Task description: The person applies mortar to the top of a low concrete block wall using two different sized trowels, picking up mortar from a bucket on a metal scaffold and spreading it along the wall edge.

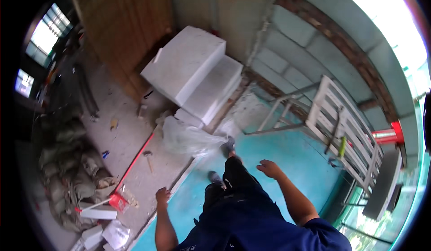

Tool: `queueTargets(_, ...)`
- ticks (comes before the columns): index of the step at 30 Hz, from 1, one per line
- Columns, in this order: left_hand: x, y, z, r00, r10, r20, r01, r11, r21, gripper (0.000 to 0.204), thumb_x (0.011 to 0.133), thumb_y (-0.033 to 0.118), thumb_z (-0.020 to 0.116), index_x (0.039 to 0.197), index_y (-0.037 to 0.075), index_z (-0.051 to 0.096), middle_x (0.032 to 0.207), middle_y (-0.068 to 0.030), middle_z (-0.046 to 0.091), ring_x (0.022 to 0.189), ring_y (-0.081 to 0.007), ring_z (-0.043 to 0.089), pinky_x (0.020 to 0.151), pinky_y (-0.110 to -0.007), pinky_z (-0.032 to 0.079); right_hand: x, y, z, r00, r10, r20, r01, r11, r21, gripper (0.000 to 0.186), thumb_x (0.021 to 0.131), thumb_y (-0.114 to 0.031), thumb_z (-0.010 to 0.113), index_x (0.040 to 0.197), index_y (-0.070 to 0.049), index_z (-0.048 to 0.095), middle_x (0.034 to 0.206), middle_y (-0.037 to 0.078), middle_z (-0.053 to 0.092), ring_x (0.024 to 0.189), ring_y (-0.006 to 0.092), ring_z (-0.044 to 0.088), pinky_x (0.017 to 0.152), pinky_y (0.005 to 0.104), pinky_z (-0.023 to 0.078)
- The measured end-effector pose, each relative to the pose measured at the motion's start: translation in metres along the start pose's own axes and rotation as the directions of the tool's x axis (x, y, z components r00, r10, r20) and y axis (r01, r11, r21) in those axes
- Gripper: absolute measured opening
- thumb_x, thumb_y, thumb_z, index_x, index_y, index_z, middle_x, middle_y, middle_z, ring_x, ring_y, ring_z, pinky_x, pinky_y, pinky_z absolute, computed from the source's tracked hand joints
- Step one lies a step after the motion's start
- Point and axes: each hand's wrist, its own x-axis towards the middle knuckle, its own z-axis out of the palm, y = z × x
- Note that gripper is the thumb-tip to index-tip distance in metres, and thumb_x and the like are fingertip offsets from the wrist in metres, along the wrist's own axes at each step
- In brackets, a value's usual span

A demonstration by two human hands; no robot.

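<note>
My left hand (pixel 163 195) hangs at my side over the seam between the teal floor and the grey concrete. It holds nothing, and its fingers look loosely bent. To the right, my right hand (pixel 268 168) is held out above the teal floor, empty, with fingers slightly apart. Neither hand touches anything. Ahead of my feet lies a crumpled clear plastic sheet (pixel 191 136). Beyond it, large white blocks (pixel 191 57) are stacked against the wall. A hammer (pixel 149 161) lies on the concrete, forward of my left hand.
At left are a red-handled dustpan (pixel 118 201), piled filled sacks (pixel 74 179) and white scraps (pixel 116 233). A brown board (pixel 123 26) leans at the back. On the right stands a slatted white frame (pixel 345 125) with tools on it, beside a block wall (pixel 292 48).
</note>
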Motion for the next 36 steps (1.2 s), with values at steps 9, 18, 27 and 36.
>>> queueTargets(9,-0.027,0.043,0.168,0.931,-0.336,-0.141,0.305,0.93,-0.204,0.038,0.09,0.04,0.056,0.106,0.006,0.055,0.1,-0.0095,0.064,0.082,-0.0209,0.063,0.067,-0.032,0.046,0.312,0.012,-0.077,0.93,-0.311,0.194,0.348,0.914,-0.207,0.032,0.084,-0.023,0.059,0.111,-0.005,0.06,0.084,0.011,0.067,0.082,0.0262,0.065,0.077,0.0374,0.051)
queueTargets(18,0.149,0.195,0.247,0.94,-0.189,-0.284,0.069,0.92,-0.385,0.053,0.088,0.051,0.057,0.124,0.012,0.052,0.119,-0.0047,0.054,0.104,-0.0222,0.053,0.087,-0.039,0.041,0.672,-0.071,-0.164,0.995,0.086,-0.042,-0.091,0.985,-0.143,0.086,0.077,-0.062,0.06,0.132,0.002,0.043,0.124,0.029,0.053,0.117,0.0408,0.051,0.096,0.0439,0.042)
queueTargets(27,0.293,0.386,0.304,0.955,0.028,-0.296,-0.139,0.923,-0.359,0.076,0.087,0.06,0.051,0.139,0.006,0.036,0.136,-0.0101,0.044,0.124,-0.0244,0.043,0.1,-0.038,0.033,0.808,-0.224,-0.188,0.998,-0.044,-0.053,0.039,0.994,-0.1,0.083,0.075,-0.061,0.065,0.133,-0.005,0.046,0.12,0.022,0.059,0.108,0.0352,0.058,0.091,0.0411,0.045)
queueTargets(36,0.335,0.385,0.318,0.961,0.062,-0.268,-0.195,0.842,-0.503,0.074,0.092,0.056,0.045,0.139,0.0,0.036,0.133,-0.0122,0.049,0.12,-0.0259,0.048,0.102,-0.036,0.037,0.877,-0.202,-0.177,0.973,-0.121,0.198,0.142,0.985,-0.096,0.082,0.077,-0.066,0.06,0.127,-0.001,0.051,0.118,0.018,0.061,0.111,0.0316,0.056,0.091,0.0378,0.043)
